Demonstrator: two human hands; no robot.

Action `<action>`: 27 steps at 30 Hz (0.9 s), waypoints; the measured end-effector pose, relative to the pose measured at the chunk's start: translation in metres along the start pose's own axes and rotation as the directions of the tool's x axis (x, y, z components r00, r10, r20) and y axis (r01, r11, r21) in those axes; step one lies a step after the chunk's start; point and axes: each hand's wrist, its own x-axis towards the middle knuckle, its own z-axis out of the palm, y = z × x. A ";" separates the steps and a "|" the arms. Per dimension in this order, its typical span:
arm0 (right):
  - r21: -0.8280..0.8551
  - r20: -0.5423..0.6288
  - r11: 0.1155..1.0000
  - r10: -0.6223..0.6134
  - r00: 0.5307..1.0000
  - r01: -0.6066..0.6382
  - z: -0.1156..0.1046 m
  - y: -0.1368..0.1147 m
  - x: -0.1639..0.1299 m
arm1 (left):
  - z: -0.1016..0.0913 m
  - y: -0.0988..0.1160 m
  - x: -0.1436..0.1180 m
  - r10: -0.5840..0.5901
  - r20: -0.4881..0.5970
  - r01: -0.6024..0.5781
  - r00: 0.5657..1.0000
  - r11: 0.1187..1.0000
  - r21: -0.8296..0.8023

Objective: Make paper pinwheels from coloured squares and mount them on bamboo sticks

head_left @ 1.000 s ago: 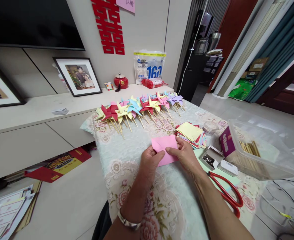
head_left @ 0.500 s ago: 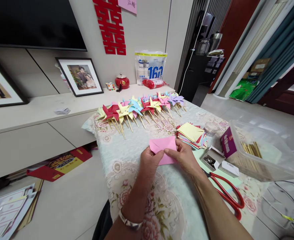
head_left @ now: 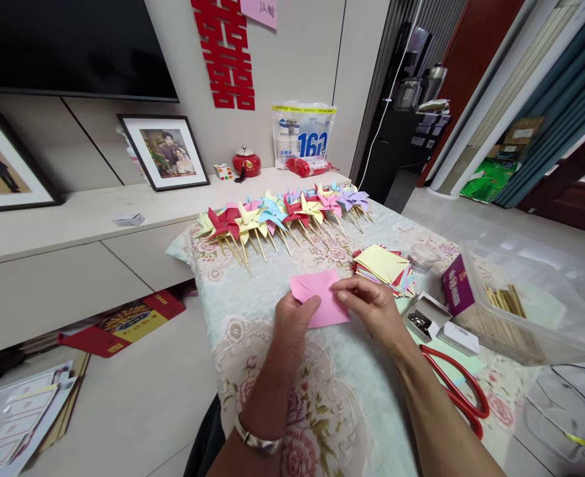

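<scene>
Item: pink paper square (head_left: 322, 298), pinched between my left hand (head_left: 292, 321) and right hand (head_left: 372, 308) fingers over the table (head_left: 252, 298); apparently folded once. Done: pinwheels (head_left: 282, 215) at 12 o'clock. Left: paper stack (head_left: 382, 265) at 2 o'clock.

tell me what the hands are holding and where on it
Both hold one folded pink paper: the left hand pinches its lower left edge, the right hand its right edge.

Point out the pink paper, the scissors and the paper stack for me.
pink paper (head_left: 328, 306): head view, on its bare lower face between the two hands.
scissors (head_left: 464, 391): head view, on the red handle loop.
paper stack (head_left: 382, 262): head view, on the yellow top sheet.
</scene>
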 end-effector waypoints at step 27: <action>-0.190 0.258 0.980 -0.006 0.966 0.057 -0.002 -0.004 0.000 | -0.002 -0.004 0.005 0.031 -0.049 -0.029 0.998 0.998 0.050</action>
